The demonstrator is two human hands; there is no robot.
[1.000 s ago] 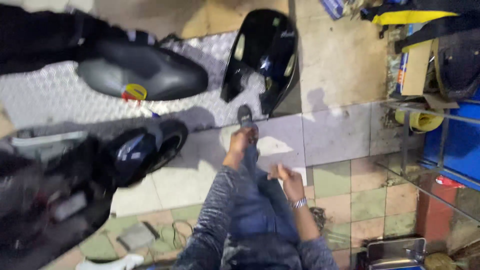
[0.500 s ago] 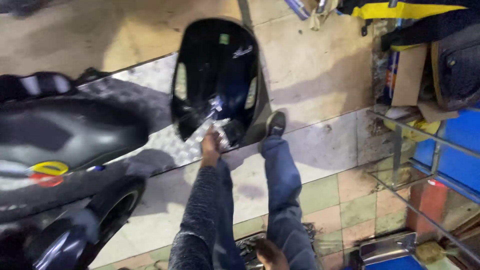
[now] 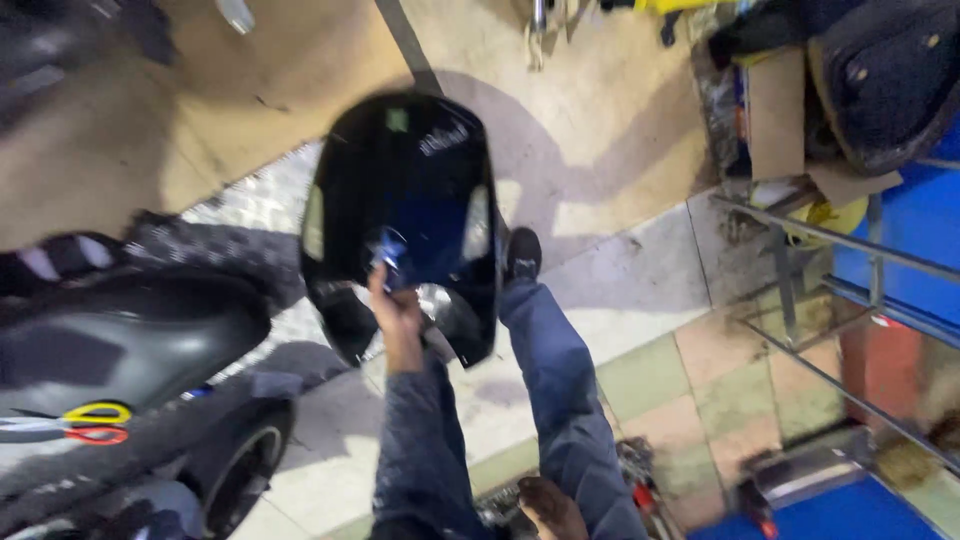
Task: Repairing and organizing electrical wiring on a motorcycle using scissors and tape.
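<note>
A glossy black scooter front panel (image 3: 405,190) is lifted off the floor ahead of me. My left hand (image 3: 393,300), at the end of a denim sleeve, grips its lower edge beside a small blue part (image 3: 385,250). My right hand (image 3: 548,508) sits low at the bottom edge by my thigh, blurred, with nothing visible in it. My leg in blue jeans (image 3: 555,390) stretches forward, its black shoe (image 3: 522,253) next to the panel's right side.
A black scooter with its seat (image 3: 130,340) and a wheel (image 3: 240,470) fills the left. A ribbed metal plate (image 3: 245,205) lies under the panel. A metal rack (image 3: 830,300), cardboard (image 3: 775,110) and blue containers (image 3: 900,230) crowd the right.
The view has swung left and closer. My left hand reached forward and took hold of the black panel, which now stands higher. My right hand dropped toward the bottom edge.
</note>
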